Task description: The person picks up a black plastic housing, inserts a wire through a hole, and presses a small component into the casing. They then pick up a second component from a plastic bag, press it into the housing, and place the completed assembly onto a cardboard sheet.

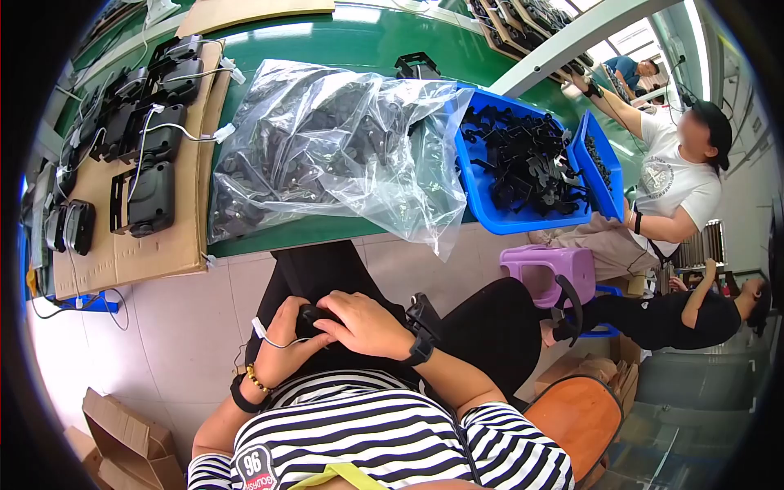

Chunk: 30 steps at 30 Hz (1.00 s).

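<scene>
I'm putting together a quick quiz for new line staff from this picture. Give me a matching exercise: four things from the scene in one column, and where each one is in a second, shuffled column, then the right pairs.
Things:
1. small black part
2. clear plastic bag
3. blue bin
4. black units with white cables

Places:
A. on the cardboard sheet, at the left of the green table
B. at the table's right end, full of black pieces
C. in the middle of the table, black parts inside
D. over the lap, held between left hand and right hand

Pairs: 1-D, 2-C, 3-B, 4-A
</scene>
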Available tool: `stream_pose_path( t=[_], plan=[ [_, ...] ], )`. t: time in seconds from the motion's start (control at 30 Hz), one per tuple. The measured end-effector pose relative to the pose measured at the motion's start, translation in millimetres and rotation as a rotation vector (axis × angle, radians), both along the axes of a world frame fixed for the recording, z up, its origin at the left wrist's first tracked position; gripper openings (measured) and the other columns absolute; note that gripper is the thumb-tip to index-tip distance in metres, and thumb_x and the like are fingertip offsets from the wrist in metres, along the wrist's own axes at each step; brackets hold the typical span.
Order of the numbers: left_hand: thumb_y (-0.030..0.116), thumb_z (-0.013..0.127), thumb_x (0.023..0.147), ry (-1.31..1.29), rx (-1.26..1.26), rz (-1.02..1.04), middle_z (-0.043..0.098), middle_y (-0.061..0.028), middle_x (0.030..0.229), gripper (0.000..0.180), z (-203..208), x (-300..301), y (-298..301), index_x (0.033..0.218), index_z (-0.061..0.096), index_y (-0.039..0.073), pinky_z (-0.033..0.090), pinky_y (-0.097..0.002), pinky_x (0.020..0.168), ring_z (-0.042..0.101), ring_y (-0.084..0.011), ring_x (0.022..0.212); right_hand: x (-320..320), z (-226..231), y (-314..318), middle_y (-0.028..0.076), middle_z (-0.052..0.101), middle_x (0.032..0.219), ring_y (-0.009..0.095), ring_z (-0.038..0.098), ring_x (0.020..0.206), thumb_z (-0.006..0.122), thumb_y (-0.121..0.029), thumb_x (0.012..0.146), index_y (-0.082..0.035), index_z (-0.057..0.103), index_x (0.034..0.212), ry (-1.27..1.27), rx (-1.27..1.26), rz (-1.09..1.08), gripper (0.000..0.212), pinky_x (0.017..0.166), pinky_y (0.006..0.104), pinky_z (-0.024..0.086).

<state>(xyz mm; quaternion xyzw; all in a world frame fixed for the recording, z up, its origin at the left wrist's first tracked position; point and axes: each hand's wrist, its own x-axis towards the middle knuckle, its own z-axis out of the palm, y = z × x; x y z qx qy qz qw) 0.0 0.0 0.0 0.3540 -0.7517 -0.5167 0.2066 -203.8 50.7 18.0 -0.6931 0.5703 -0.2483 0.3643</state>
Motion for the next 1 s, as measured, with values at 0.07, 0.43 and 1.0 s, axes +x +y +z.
stream_pose_path(
  t=[0.07, 0.43, 1.0],
  plan=[
    [0.021, 0.092, 0.078, 0.014, -0.055, 0.026, 0.060, -0.0118, 0.103, 0.058, -2, 1, -1, 0.118, 0.056, 0.002, 0.050, -0.0365, 0.083, 0.061, -0.0280, 0.094, 7, -3, -3, 0.016, 0.067, 0.103, 0.037, 0.066, 0.090, 0.067, -0.032, 0.099, -0.002, 0.063, 0.111, 0.015, -0.019, -0.037, 0.033, 0.082, 0.0455, 0.050],
    [0.018, 0.092, 0.076, 0.023, -0.129, 0.013, 0.059, -0.0112, 0.100, 0.058, 4, 5, -10, 0.118, 0.056, 0.002, 0.049, -0.0365, 0.080, 0.059, -0.0266, 0.090, 4, 1, -8, 0.015, 0.066, 0.102, 0.035, 0.065, 0.088, 0.067, -0.030, 0.100, -0.001, 0.062, 0.111, -0.011, -0.037, 0.007, 0.032, 0.081, 0.0437, 0.049],
    [0.020, 0.090, 0.076, 0.071, -0.184, 0.031, 0.058, -0.0165, 0.102, 0.056, -2, 7, -8, 0.114, 0.055, 0.001, 0.049, -0.0435, 0.081, 0.059, -0.0377, 0.095, 7, -1, -5, 0.014, 0.067, 0.102, 0.038, 0.063, 0.089, 0.071, -0.024, 0.095, -0.004, 0.065, 0.114, -0.013, -0.060, -0.038, 0.028, 0.078, 0.0453, 0.049]
  ],
)
